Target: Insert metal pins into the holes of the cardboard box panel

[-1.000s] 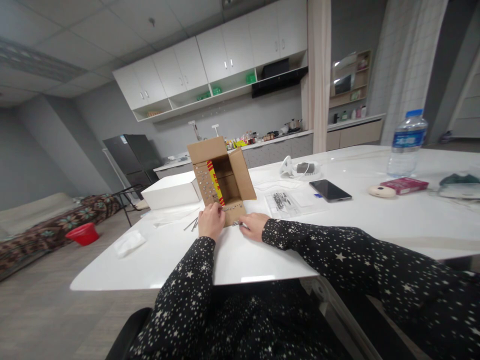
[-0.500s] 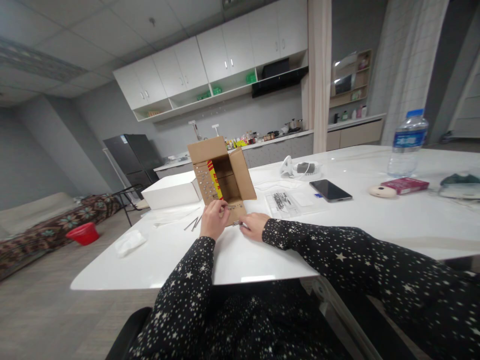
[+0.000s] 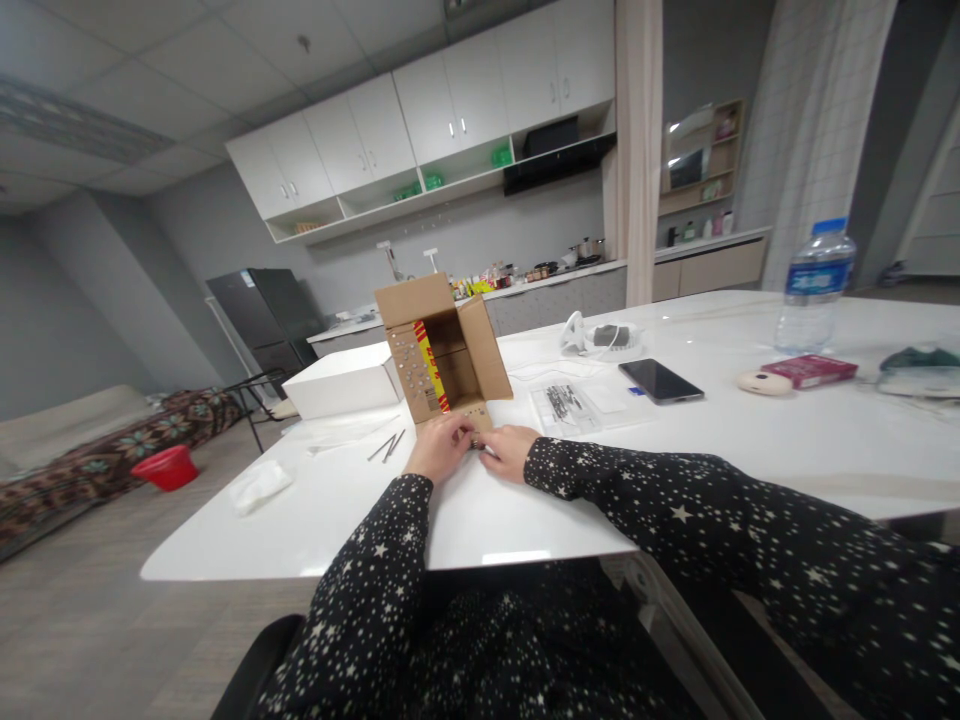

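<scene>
My left hand [image 3: 441, 448] and right hand [image 3: 512, 450] meet at the near flap of the open cardboard box [image 3: 442, 355], fingers curled on a small metal piece [image 3: 480, 447] between them; which hand grips it I cannot tell. Loose nails [image 3: 388, 446] lie left of the box on the white table [image 3: 750, 430]. Farther right: a bag of screws [image 3: 564, 402], a phone [image 3: 660, 380], a water bottle [image 3: 814, 285].

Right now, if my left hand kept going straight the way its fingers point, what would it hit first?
Probably the right hand: the left hand points toward it at the cardboard box's front flap, fingertips nearly meeting, though depth is unclear.
</scene>
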{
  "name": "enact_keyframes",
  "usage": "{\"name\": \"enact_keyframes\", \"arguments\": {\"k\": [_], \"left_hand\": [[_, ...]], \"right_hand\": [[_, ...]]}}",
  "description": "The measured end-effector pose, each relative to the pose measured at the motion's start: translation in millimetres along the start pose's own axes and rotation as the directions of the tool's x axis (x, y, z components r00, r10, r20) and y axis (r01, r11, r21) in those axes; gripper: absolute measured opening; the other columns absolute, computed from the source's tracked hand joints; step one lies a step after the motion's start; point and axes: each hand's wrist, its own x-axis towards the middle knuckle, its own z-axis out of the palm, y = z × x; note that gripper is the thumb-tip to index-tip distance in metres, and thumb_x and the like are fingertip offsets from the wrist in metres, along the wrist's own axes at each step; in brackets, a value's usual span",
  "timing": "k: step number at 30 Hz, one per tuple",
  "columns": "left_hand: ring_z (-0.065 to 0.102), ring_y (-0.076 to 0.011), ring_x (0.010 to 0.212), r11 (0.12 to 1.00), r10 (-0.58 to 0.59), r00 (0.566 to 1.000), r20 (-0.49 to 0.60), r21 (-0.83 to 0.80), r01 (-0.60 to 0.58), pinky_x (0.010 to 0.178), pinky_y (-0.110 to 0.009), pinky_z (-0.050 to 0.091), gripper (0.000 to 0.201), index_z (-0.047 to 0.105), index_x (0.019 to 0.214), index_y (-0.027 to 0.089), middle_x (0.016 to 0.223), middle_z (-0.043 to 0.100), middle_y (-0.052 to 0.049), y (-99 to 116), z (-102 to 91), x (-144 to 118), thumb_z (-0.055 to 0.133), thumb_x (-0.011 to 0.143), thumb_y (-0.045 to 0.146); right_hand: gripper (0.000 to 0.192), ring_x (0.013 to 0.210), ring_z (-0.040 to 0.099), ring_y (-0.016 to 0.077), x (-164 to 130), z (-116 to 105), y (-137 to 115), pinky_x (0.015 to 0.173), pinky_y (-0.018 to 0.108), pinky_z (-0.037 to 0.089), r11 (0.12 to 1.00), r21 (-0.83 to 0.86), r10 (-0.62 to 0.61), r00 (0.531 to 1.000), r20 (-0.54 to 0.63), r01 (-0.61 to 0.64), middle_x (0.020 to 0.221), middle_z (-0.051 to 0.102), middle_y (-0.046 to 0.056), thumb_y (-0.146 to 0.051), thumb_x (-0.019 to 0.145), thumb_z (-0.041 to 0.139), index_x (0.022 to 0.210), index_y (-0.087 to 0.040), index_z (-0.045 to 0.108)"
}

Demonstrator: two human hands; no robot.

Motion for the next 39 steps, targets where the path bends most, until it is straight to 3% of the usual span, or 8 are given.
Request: {"name": "enact_keyframes", "arguments": {"k": [12, 26, 32, 36, 39], "left_hand": [[0.059, -0.0141, 0.073, 0.999, 0.023, 0.998, 0.053, -0.031, -0.022, 0.074, -0.028, 0.049, 0.013, 0.066, 0.084, 0.019, 0.084, 0.064, -0.003, -8.8, 7.2, 0.8, 0.054, 0.079, 0.016], [0.06, -0.0165, 0.077, 1.0, 0.011, 0.998, 0.067, -0.011, -0.01, 0.075, -0.029, 0.048, 0.014, 0.066, 0.083, 0.019, 0.083, 0.064, -0.003, -2.7, 2.4, -0.3, 0.053, 0.078, 0.019], [0.06, -0.0202, 0.094, 0.987, -0.119, 0.991, -0.06, 0.106, 0.125, 0.085, -0.033, 0.046, 0.015, 0.065, 0.089, 0.021, 0.094, 0.065, -0.005, 0.4, -2.0, -1.5, 0.053, 0.079, 0.021], [0.058, -0.0233, 0.101, 0.944, -0.248, 0.956, -0.159, 0.18, 0.275, 0.089, -0.038, 0.044, 0.021, 0.062, 0.099, 0.022, 0.102, 0.062, -0.007, -1.6, -2.1, -2.3, 0.052, 0.081, 0.024], [0.056, -0.0257, 0.105, 0.909, -0.314, 0.933, -0.174, 0.23, 0.349, 0.088, -0.04, 0.043, 0.023, 0.061, 0.103, 0.022, 0.105, 0.06, -0.009, -2.8, -1.8, -2.5, 0.051, 0.082, 0.027]], "right_hand": [[0.032, 0.093, 0.065, 0.0226, 2.5, 5.0, 2.0, 0.075, 0.03, 0.045, 1.0, -0.014, -0.013, 1.0, -0.013, 0.013, 0.104, 0.069, 0.007, -0.036, 0.089, 0.042, 0.111, -0.023, 0.059], [0.032, 0.092, 0.064, 0.0221, 0.1, 0.8, 0.3, 0.074, 0.03, 0.044, 1.0, -0.015, -0.019, 1.0, -0.01, 0.019, 0.103, 0.069, 0.007, -0.035, 0.089, 0.041, 0.111, -0.022, 0.059], [0.03, 0.09, 0.064, 0.0207, -0.6, -2.0, -2.0, 0.073, 0.028, 0.043, 1.0, -0.016, -0.014, 1.0, -0.012, 0.013, 0.102, 0.069, 0.006, -0.033, 0.089, 0.041, 0.111, -0.023, 0.06], [0.029, 0.088, 0.064, 0.0206, -0.4, -0.7, -2.2, 0.07, 0.028, 0.042, 1.0, -0.027, 0.008, 1.0, -0.014, -0.008, 0.099, 0.069, 0.007, -0.034, 0.089, 0.041, 0.107, -0.023, 0.061], [0.03, 0.088, 0.064, 0.0203, -0.7, 0.0, -2.0, 0.07, 0.027, 0.042, 1.0, -0.027, 0.014, 1.0, -0.015, -0.014, 0.099, 0.069, 0.006, -0.035, 0.089, 0.041, 0.108, -0.024, 0.061]]}}
